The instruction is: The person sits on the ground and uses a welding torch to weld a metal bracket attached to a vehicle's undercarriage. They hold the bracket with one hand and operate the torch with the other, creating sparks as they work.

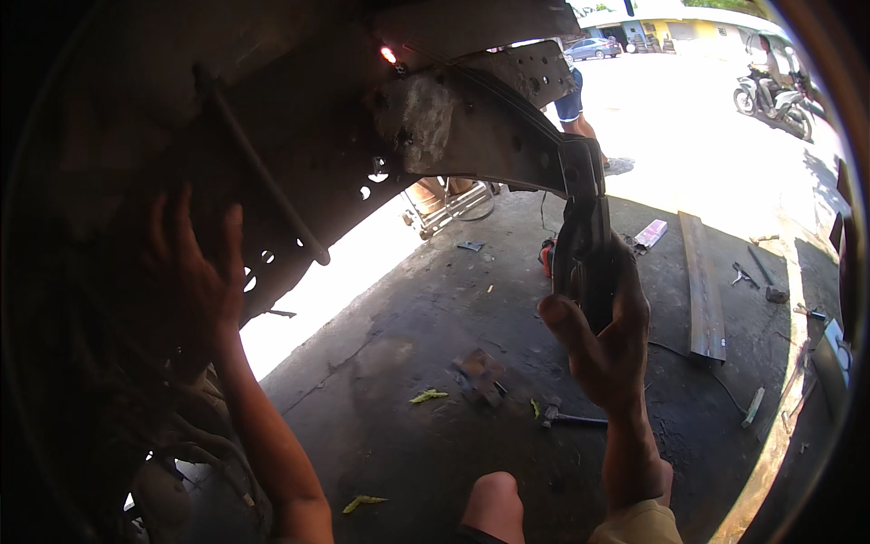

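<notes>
My right hand [607, 335] is wrapped round a dark welding electrode holder [582, 186], raised at the right of a metal frame. A thin rod seems to run from its jaws up and left along the frame edge. Near that end a spot [389, 55] glows red on the dark metal frame [480, 127], which has holes and a scraped grey patch. At the left my left hand [201, 272] is raised with fingers spread, against or just in front of the shadowed frame; contact is hard to tell. A bar [267, 172] slants between that hand and the glow.
On the concrete floor lie a hammer [573, 419], a rusty metal piece [478, 375], a long metal plate [702, 286], a small box [651, 234] and scattered tools. Another person's leg [573, 107] shows behind the frame. Farther off are a motorbike [773, 98] and a blue car [594, 48].
</notes>
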{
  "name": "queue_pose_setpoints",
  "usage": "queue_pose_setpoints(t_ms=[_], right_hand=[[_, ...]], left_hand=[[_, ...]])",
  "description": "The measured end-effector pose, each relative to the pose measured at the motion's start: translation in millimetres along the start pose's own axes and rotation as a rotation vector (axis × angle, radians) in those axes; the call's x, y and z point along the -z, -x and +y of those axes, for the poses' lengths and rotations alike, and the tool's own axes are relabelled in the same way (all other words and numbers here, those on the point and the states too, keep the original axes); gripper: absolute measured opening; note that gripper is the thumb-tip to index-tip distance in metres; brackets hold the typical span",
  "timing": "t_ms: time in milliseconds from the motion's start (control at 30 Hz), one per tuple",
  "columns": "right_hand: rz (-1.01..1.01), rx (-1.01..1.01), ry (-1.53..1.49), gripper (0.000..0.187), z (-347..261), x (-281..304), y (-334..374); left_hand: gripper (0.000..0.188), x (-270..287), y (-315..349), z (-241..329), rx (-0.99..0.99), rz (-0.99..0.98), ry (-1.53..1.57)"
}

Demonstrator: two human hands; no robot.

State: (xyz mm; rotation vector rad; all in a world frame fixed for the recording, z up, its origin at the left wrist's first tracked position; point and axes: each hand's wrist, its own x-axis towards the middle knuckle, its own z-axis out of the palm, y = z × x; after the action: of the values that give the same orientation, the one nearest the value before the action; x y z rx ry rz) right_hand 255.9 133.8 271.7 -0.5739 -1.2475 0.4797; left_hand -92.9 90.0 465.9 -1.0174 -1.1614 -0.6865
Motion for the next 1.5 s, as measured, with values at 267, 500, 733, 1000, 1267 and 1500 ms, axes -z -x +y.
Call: queue_pose_setpoints(t_ms=[267, 500, 733, 1000, 1267, 1500], right_hand=[[-0.062, -0.08, -0.033, 0.088, -7, 9, -5], [-0.096, -0.035, -0.018, 0.088, -12, 13, -10], [-0.124, -0.019, 0.002, 0.087, -14, 11, -10], [-0.094, 0.013, 0.007, 0.085, -14, 2, -10], [-0.097, -0.084, 0.051, 0.084, -22, 3, -10], [-0.066, -0.063, 0.056, 0.084, -21, -2, -9]], left_hand=[[0.073, 0, 2, 3, 0.036, -0.044, -0.014], [0.075, 0, 2, 3, 0.048, -0.066, -0.049], [0.076, 0, 2, 3, 0.059, -0.074, -0.053], [0.077, -2, 3, 2, 0.064, -0.074, -0.034], [0.077, -1, 2, 4, 0.059, -0.073, -0.043], [0.078, -2, 1, 5, 0.049, -0.071, -0.036]])
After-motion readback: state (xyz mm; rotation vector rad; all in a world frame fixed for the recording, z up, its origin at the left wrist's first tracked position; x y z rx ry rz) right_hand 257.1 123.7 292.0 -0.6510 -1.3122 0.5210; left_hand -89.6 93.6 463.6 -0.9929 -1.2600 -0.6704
